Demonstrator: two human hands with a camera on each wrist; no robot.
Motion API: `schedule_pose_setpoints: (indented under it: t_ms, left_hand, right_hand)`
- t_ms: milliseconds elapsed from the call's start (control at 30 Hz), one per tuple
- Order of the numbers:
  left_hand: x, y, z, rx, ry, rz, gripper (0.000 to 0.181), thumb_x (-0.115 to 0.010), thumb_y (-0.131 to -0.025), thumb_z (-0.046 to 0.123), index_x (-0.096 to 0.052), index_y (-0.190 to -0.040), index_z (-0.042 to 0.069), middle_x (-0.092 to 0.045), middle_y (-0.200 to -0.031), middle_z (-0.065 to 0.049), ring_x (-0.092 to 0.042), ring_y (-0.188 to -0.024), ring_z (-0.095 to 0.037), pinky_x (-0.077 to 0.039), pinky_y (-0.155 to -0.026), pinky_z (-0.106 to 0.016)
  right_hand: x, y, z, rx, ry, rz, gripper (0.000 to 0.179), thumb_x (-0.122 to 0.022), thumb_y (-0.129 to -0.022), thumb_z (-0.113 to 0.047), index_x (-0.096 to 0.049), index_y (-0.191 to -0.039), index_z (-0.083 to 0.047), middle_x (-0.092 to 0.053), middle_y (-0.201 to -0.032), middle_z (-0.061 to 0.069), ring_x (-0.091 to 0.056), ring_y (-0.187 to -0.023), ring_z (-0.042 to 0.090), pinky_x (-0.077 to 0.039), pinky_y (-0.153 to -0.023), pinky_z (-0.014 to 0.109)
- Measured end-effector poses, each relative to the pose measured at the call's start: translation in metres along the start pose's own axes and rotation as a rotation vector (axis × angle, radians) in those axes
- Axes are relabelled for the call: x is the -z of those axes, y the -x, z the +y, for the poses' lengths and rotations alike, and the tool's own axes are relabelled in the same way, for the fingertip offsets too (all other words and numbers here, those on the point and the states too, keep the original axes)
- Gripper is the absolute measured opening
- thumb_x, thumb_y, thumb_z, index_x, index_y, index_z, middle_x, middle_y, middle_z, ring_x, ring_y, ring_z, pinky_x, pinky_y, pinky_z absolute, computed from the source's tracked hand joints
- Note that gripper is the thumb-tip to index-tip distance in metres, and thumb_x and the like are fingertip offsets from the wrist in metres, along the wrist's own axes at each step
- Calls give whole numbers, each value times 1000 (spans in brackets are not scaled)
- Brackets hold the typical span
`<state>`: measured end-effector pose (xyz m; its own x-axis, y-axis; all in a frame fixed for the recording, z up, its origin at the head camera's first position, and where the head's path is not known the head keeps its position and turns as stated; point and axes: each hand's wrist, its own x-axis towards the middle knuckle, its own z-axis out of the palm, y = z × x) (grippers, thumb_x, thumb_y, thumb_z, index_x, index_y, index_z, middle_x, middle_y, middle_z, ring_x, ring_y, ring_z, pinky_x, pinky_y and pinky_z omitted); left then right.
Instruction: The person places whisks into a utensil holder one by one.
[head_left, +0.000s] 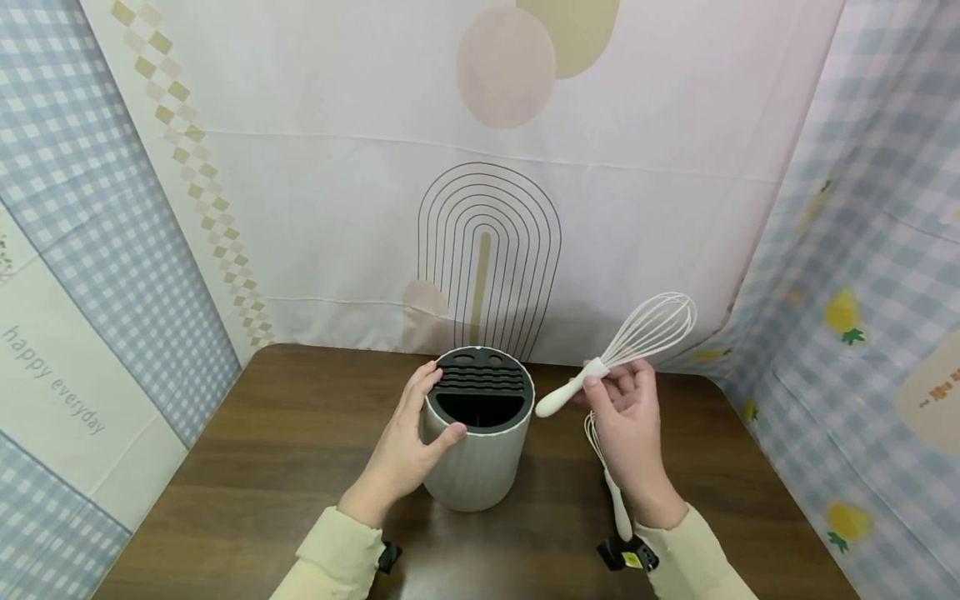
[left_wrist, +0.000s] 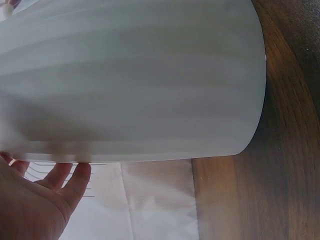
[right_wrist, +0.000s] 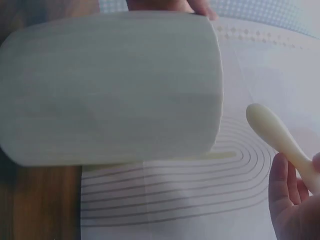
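Note:
A pale grey utensil holder (head_left: pixel 480 467) stands upright on the table, its black lid divided into a wavy slotted part and a wide half-round opening. My left hand (head_left: pixel 405 450) rests spread against its left side, fingertips at the rim and thumb across the near edge. To the right of the holder, my right hand (head_left: pixel 630 417) pinches a white whisk (head_left: pixel 573 392) where handle meets wires. The whisk is tilted, wires up to the right and handle end close beside the holder's rim. In the right wrist view only its handle (right_wrist: pixel 272 127) shows.
A second, smaller whisk (head_left: pixel 619 508) lies on the wooden table (head_left: pixel 300 467) below my right hand, partly hidden by it. A patterned white cloth (head_left: pixel 337 225) hangs behind the table, with blue checked cloth (head_left: pixel 885 250) at the sides.

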<state>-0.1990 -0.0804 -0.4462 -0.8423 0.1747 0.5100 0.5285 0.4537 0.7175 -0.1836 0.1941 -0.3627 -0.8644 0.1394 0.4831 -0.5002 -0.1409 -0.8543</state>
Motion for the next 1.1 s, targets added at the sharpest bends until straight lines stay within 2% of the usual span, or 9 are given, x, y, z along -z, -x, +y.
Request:
schedule_pose_setpoints:
  t_ms: [200, 367, 567, 700, 800, 967, 1100]
  left_hand:
    - [0, 1, -2, 0, -3, -2, 77, -68, -88, 44, -29, -151, 24, -19, -158, 8, -26, -140, -14, -29, -108, -50]
    - [0, 2, -2, 3, 1, 2, 77, -68, -88, 43, -29, -151, 23, -19, -158, 6, -27, -140, -15, -30, -108, -50]
    - [0, 1, -1, -5, 1, 0, 77, -68, -88, 43, -29, -151, 23, -18, -158, 9, -27, -140, -15, -30, -108, -49]
    - [0, 0, -1, -19, 8, 6, 77, -69, -88, 42, -30, -151, 22, -20, -158, 5, -27, -140, -16, -30, -107, -50]
    - [0, 0, 0, -22, 8, 7, 77, -70, -88, 41, -30, -150, 21, -21, -158, 0, -28, -140, -17, -30, -108, -50]
    - [0, 0, 1, -13, 3, 2, 76, -70, -87, 41, -31, -150, 22, -21, -158, 2, -27, -140, -16, -29, -108, -48]
    - [0, 1, 1, -20, -3, 7, 76, -70, -87, 40, -31, -150, 21, -22, -158, 3, -28, -140, -17, -29, -108, -47]
  right_hand:
    - [-16, 1, 6, -11, -79, 0, 48, -57, -93, 7, -28, -130, 3, -52, -111, 20, -62, -100, 27, -55, -79, 40]
    - [-28, 4, 16, -39, -104, -29, 54, -58, -92, 7, -23, -134, 2, -51, -112, 20, -61, -100, 28, -55, -79, 42]
    - [-40, 7, 25, -65, -82, -63, 54, -58, -91, 9, -25, -133, -1, -52, -110, 18, -62, -97, 26, -56, -76, 39]
    - [-45, 7, 28, -80, -77, -72, 56, -59, -90, 9, -25, -134, -1, -53, -112, 18, -62, -96, 25, -56, -76, 38]
    - [-48, 7, 28, -91, -60, -80, 60, -60, -89, 10, -23, -135, 1, -52, -115, 24, -62, -96, 25, -55, -77, 37]
    - [-50, 8, 27, -96, -2, -96, 63, -61, -88, 12, -22, -136, 0, -47, -118, 34, -62, -96, 24, -55, -80, 34]
    - [-51, 9, 28, -81, 56, -101, 62, -62, -87, 10, -24, -135, 1, -50, -117, 33, -63, -95, 23, -55, -80, 32]
